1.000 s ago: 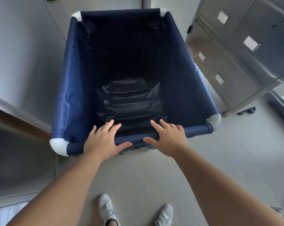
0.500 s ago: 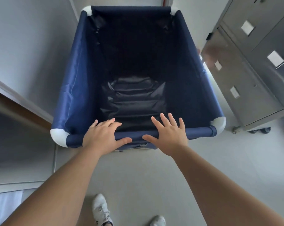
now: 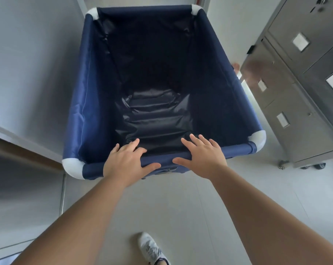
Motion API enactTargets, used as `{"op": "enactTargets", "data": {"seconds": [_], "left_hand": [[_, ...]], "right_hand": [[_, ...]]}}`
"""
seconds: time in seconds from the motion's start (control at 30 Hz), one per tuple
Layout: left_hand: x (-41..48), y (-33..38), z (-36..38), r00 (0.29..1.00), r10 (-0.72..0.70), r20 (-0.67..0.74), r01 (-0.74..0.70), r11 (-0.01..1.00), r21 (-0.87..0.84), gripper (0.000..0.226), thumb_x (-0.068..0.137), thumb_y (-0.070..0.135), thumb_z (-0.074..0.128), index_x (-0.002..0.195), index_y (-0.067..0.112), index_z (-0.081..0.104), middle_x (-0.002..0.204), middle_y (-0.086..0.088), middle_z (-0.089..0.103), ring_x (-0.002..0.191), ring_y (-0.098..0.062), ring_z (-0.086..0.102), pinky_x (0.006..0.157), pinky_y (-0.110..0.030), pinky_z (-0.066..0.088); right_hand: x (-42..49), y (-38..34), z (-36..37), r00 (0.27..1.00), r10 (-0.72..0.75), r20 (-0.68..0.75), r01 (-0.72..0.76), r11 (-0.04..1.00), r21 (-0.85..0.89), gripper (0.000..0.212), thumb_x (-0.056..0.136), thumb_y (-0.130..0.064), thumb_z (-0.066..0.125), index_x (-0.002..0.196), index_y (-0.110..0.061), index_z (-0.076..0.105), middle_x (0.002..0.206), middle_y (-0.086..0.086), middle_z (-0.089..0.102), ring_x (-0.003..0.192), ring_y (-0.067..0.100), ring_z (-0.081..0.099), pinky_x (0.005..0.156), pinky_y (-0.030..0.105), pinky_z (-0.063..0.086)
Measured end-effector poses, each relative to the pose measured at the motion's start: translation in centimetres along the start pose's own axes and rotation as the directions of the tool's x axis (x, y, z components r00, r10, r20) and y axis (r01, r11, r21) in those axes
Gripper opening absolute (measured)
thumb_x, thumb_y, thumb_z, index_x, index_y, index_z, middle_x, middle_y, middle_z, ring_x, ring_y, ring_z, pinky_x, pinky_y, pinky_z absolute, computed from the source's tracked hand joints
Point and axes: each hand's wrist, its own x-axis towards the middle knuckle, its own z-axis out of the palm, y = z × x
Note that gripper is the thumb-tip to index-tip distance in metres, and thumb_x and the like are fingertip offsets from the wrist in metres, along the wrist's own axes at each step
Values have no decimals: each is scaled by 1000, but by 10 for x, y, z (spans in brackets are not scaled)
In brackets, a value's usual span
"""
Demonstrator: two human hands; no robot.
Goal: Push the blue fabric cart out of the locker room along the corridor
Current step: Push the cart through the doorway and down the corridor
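We rest our left hand [image 3: 126, 161] and right hand [image 3: 204, 156] flat on the blue fabric cart [image 3: 89, 104] near rail; each grip is wide, fingers spread, the cart directly ahead.

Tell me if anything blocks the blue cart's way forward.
Nothing visible stands ahead of the blue fabric cart: only a strip of bare floor shows beyond its far rim. A wall runs close on the left and metal lockers close on the right. Both hands rest on the near rail.
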Motion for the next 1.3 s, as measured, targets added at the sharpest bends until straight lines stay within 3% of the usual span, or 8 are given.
{"op": "enactTargets", "data": {"seconds": [0.43, 0.6, 0.67, 0.8, 0.97, 1.07, 1.2, 1.3], "left_hand": [[104, -32, -21, 999, 19, -32, -19, 1000, 1, 95, 72, 95, 20, 127, 33, 66, 156, 4, 46, 130, -21, 53, 118, -45, 31], [155, -46, -34, 1000, 15, -16, -15, 1000, -5, 88, 73, 93, 21, 118, 33, 66, 116, 15, 69, 110, -15, 62, 112, -39, 35], [177, -51, -40, 1000, 8, -30, -9, 1000, -12, 84, 73, 92, 23, 113, 33, 68, 105, 16, 70, 102, -14, 63, 106, -37, 38], [220, -60, -53, 999, -13, -35, 11, 999, -38, 73, 72, 90, 27, 101, 38, 68, 89, 18, 68, 87, -10, 60, 70, -31, 40], [269, -70, -64, 995, -8, -97, 4, 999, -45, 65, 73, 87, 34, 93, 36, 69, 79, 20, 64, 77, -8, 58, 61, -29, 37], [298, -75, -72, 995, -10, -94, 5, 999, -54, 65, 73, 88, 36, 95, 36, 68, 84, 19, 64, 78, -9, 58, 63, -29, 37], [339, -87, -81, 997, -12, -77, 7, 998, -69, 70, 76, 88, 42, 113, 33, 68, 114, 18, 67, 99, -11, 63, 80, -30, 45], [371, -98, -87, 997, -16, -81, 10, 997, -73, 76, 74, 90, 38, 116, 33, 67, 119, 19, 65, 102, -10, 63, 78, -28, 40]], "right_hand": [[102, 2, -41, 1000, 13, 8, -12, 999, -38, 109, 64, -96, -2, 156, -41, 19, 168, -3, 13, 154, 26, 0, 121, 54, 7], [153, 4, -60, 1000, -2, 15, 2, 999, -45, 110, 64, -95, -3, 156, -39, 16, 168, -2, 13, 154, 26, 1, 120, 55, 9], [175, 7, -69, 1000, -10, 21, 11, 999, -37, 109, 65, -95, -3, 156, -38, 16, 168, -2, 13, 153, 26, 3, 120, 55, 9], [219, 11, -88, 998, -21, 51, 23, 999, -30, 103, 72, -94, 7, 156, -37, 15, 167, -1, 16, 152, 27, 11, 119, 55, 14], [269, 17, -110, 997, -41, 71, 43, 999, -29, 102, 72, -93, 9, 155, -35, 20, 166, -1, 20, 151, 27, 16, 117, 55, 18], [298, 20, -122, 996, -48, 76, 51, 998, -32, 107, 67, -93, 3, 155, -35, 24, 166, -2, 22, 151, 26, 17, 116, 54, 20], [341, 20, -137, 996, -50, 70, 53, 998, -42, 108, 66, -93, 1, 155, -36, 23, 165, -2, 23, 150, 26, 18, 116, 53, 20], [375, 20, -148, 997, -44, 60, 47, 998, -45, 108, 66, -94, 1, 155, -37, 22, 166, -2, 22, 150, 26, 17, 115, 53, 20]]}}
